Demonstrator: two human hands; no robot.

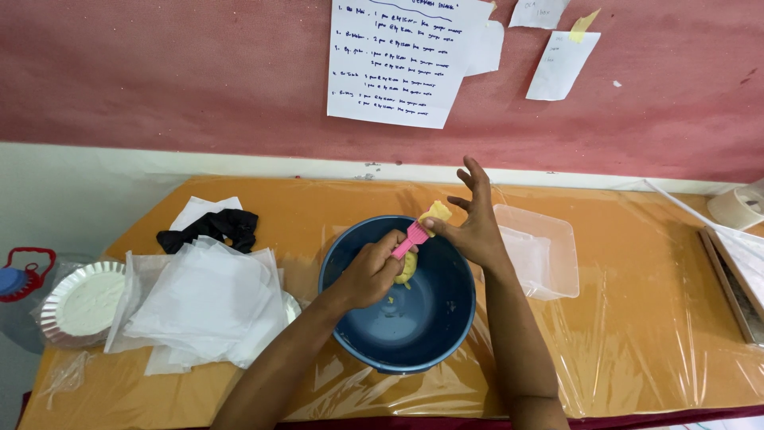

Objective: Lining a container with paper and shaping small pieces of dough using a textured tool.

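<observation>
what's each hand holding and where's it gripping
The left hand grips a pink comb-like tool by its lower end. The right hand pinches a piece of yellow dough at its edge, over the blue bowl.

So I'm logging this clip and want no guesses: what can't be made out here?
Head view only:
- Yellow piece: mostly hidden by the right hand and the pink tool.
- Left hand hides the tool's handle.
- Notes on the wall: top cut off by the frame edge.
- Tray: cut by the right edge.
</observation>
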